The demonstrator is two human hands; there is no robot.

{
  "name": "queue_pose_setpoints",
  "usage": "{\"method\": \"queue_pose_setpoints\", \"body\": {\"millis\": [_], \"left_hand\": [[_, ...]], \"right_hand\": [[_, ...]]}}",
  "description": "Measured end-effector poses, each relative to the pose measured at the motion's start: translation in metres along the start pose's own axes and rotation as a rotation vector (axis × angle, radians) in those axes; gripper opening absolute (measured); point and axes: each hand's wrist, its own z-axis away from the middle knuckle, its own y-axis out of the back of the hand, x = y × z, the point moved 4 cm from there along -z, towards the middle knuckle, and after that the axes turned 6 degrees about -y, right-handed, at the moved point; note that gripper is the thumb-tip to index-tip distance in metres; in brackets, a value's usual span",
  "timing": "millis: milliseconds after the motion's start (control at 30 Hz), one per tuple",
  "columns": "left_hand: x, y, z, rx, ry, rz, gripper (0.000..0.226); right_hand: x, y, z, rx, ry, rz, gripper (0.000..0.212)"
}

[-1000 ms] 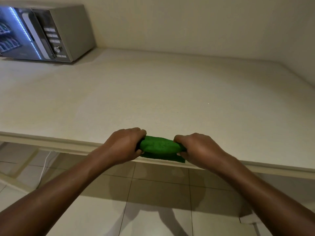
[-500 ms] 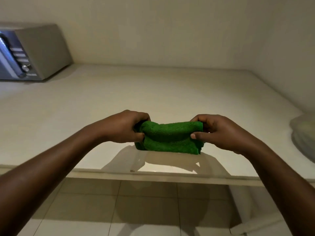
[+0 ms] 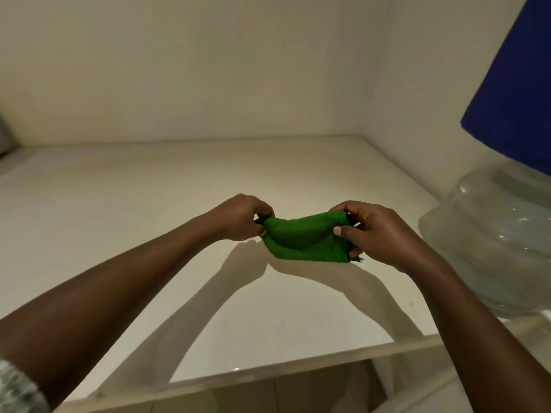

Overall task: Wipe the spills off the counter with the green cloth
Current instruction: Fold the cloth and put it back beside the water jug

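Observation:
A folded green cloth [image 3: 307,238] hangs between both hands just above the pale counter [image 3: 149,204]. My left hand [image 3: 238,217] pinches its left end. My right hand [image 3: 375,231] grips its right end, thumb on the front face. The cloth sags in the middle and casts a shadow on the counter below. I cannot make out any spill on the surface from here.
A large clear water bottle [image 3: 489,242] with a blue top [image 3: 518,84] stands at the counter's right end, close to my right hand. Walls close off the back and right. The counter's front edge [image 3: 238,374] runs below my forearms, tiled floor beneath.
Both hands carried the cloth forward, from the counter's front edge to over its middle. The view swung right: the microwave left the frame and the water bottle came in.

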Motion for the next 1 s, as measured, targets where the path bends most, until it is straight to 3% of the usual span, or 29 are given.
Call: {"method": "queue_pose_setpoints", "body": {"millis": [267,467,533,667,867,1000], "left_hand": [[0.016,-0.023,-0.17,-0.089,-0.062,-0.131,0.029],[0.021,-0.029,-0.264,0.228,-0.147,-0.099,0.024],[0.015,-0.042,-0.274,0.276,-0.161,-0.072,0.027],[-0.002,-0.084,-0.275,0.165,-0.109,-0.08,0.042],[-0.002,-0.139,-0.264,0.0,-0.152,-0.133,0.075],[-0.001,-0.138,-0.262,0.012,-0.163,-0.131,0.076]], "right_hand": [[0.053,0.051,-0.09,0.192,-0.216,0.072,0.019],[0.074,0.071,-0.136,0.548,-0.204,0.334,0.032],[0.084,0.053,-0.141,0.502,-0.162,0.454,0.036],[0.116,-0.001,-0.132,0.198,-0.248,0.657,0.029],[0.125,-0.024,-0.132,0.277,-0.215,0.626,0.03],[0.127,-0.026,-0.131,0.282,-0.201,0.635,0.032]]}}
